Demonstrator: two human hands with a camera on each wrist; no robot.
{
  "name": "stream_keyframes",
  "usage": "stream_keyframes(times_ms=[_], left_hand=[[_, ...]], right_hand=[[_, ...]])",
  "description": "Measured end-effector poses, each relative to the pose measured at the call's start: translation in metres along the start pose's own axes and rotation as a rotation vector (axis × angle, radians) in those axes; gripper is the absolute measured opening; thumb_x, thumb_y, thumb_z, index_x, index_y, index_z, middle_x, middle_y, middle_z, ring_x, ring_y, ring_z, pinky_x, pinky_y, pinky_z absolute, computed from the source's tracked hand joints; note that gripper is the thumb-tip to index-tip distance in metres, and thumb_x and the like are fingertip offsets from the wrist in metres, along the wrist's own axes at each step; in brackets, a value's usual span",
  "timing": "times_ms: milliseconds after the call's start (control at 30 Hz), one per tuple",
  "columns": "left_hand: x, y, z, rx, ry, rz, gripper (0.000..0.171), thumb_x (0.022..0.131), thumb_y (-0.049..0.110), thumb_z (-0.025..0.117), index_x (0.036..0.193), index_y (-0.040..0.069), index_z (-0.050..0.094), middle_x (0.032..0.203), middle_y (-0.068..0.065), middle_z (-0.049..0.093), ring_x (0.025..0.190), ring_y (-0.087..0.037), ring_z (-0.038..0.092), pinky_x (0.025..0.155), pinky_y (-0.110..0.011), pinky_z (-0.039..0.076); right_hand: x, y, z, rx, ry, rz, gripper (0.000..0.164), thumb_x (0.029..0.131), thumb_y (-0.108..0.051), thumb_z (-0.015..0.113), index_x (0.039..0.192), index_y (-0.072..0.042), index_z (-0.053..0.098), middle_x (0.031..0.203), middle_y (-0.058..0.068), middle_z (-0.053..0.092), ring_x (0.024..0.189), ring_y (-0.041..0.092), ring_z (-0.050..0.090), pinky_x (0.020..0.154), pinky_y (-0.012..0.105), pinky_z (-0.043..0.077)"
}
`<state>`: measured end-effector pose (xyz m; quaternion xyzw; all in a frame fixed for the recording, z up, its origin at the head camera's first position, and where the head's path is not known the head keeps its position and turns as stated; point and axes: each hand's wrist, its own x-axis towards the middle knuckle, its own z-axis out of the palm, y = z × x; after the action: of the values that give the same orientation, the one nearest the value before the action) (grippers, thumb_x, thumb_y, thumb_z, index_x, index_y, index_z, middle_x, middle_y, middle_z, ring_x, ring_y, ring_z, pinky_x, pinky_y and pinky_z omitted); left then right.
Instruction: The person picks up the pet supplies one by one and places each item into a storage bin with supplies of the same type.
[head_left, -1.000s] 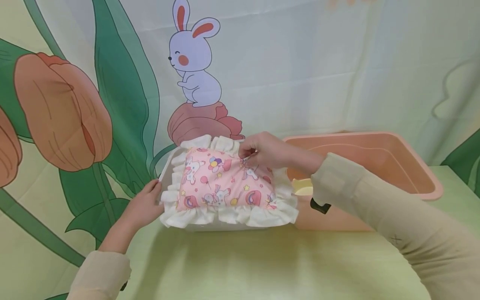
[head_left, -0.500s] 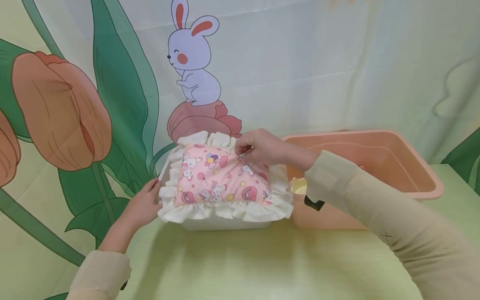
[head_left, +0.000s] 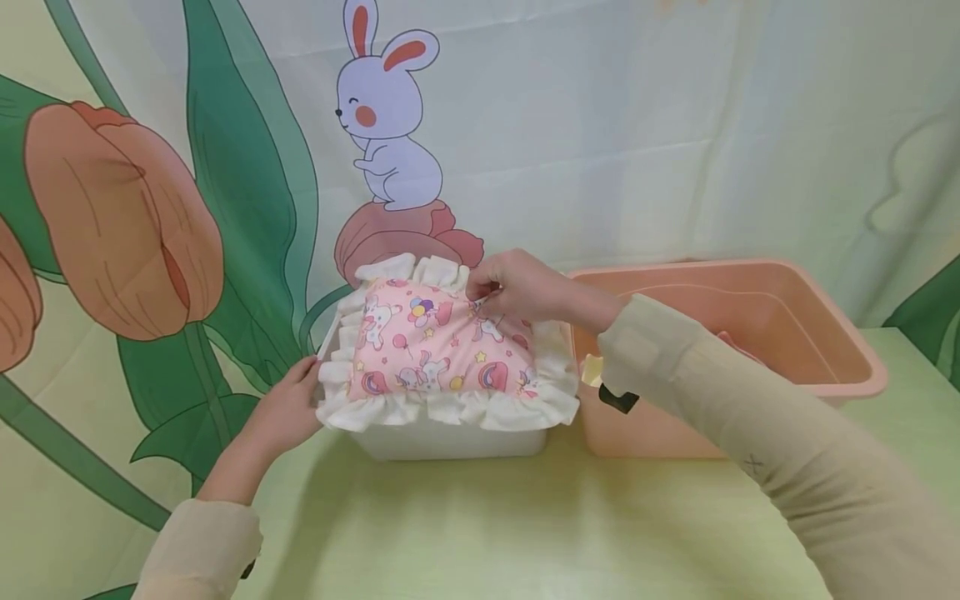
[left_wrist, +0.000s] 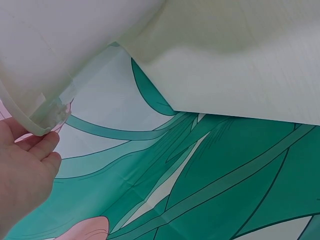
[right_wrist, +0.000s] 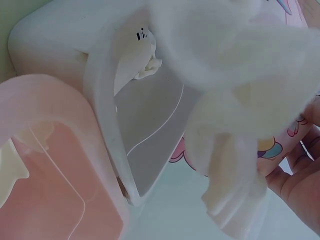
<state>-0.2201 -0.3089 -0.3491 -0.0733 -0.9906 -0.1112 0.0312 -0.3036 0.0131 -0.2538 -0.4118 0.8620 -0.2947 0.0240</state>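
A small pink pillow (head_left: 431, 354) with a unicorn print and white ruffled edging hangs over a white bin (head_left: 457, 444). My right hand (head_left: 517, 287) pinches its fabric near the upper right, drawing up creases. In the right wrist view, the ruffle (right_wrist: 235, 165) fills the foreground, with my right hand (right_wrist: 302, 180) at the far edge. My left hand (head_left: 288, 408) grips the bin's left rim; the left wrist view has the fingers (left_wrist: 42, 147) curled around that rim (left_wrist: 20, 117). Inside the bin, a white item with black marks (right_wrist: 135, 62) partly shows.
A pink bin (head_left: 832, 390) stands right beside the white one, with a pale yellow object (head_left: 592, 369) at its near left rim and something pink inside (head_left: 738, 346). Behind the green table (head_left: 480, 533) hangs a printed backdrop (head_left: 562, 142).
My right hand and the pillow have shifted slightly up and left in the head view, so more of the white bin's front shows. The left hand stays at the rim.
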Motion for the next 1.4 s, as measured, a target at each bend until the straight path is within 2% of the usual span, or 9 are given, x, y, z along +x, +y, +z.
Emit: stream_keyframes(times_ms=[333,767,967,1400], left_hand=[[0.002,-0.002,0.001,0.016,-0.049,-0.036,0.077,0.086,0.047,0.044,0.136,-0.009,0.023,0.139,-0.027,0.022,0.122,-0.046,0.03,0.094,-0.058,0.032],[0.0,-0.001,0.001,-0.016,-0.042,-0.029,0.088,0.082,0.058,0.047,0.136,-0.008,0.024,0.138,-0.025,0.025,0.12,-0.044,0.034,0.092,-0.057,0.035],[0.0,-0.001,0.001,-0.017,-0.059,-0.052,0.09,0.082,0.06,0.044,0.137,-0.008,0.021,0.14,-0.026,0.021,0.122,-0.044,0.031,0.093,-0.058,0.033],[0.0,-0.002,0.002,-0.04,-0.071,-0.077,0.094,0.081,0.063,0.042,0.137,-0.009,0.018,0.142,-0.026,0.017,0.126,-0.044,0.026,0.096,-0.058,0.028]], right_hand=[[0.007,0.005,-0.002,-0.02,0.035,-0.006,0.008,0.078,0.002,0.061,0.077,-0.005,0.064,0.072,0.003,0.051,0.074,0.016,0.044,0.067,0.023,0.036],[0.016,0.011,0.001,-0.031,0.058,0.08,0.007,0.08,-0.002,0.061,0.077,-0.007,0.063,0.072,0.002,0.05,0.076,0.017,0.044,0.067,0.024,0.036],[0.02,0.015,0.003,-0.061,0.077,0.049,0.007,0.08,-0.002,0.061,0.075,-0.006,0.062,0.071,0.002,0.049,0.075,0.017,0.043,0.067,0.024,0.035],[0.026,0.019,0.008,-0.165,0.132,0.015,0.007,0.081,-0.003,0.06,0.081,-0.006,0.067,0.083,0.006,0.063,0.078,0.017,0.05,0.076,0.027,0.044]])
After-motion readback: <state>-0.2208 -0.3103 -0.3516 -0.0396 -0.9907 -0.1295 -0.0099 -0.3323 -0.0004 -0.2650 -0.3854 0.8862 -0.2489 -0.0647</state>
